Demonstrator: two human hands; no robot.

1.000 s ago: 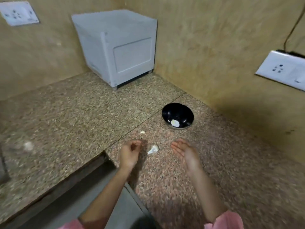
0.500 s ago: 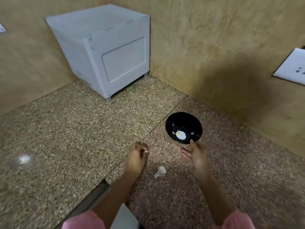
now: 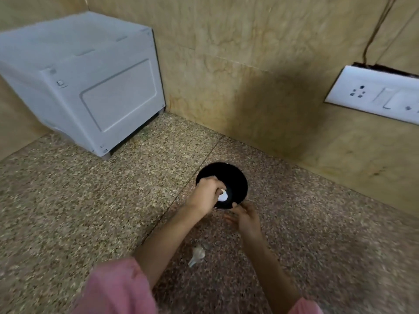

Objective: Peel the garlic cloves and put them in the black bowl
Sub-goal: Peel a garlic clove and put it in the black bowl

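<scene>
Resting pale, peeled garlic clove [image 3: 223, 197] in glossy black bowl [image 3: 235, 180].

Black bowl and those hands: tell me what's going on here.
A person is peeling garlic on a granite counter. The left hand reaches over the black bowl, its fingers curled beside a white peeled clove inside; whether it grips that clove is unclear. The right hand touches the bowl's near rim with its fingers. A scrap of papery garlic skin lies on the counter between the forearms.
</scene>
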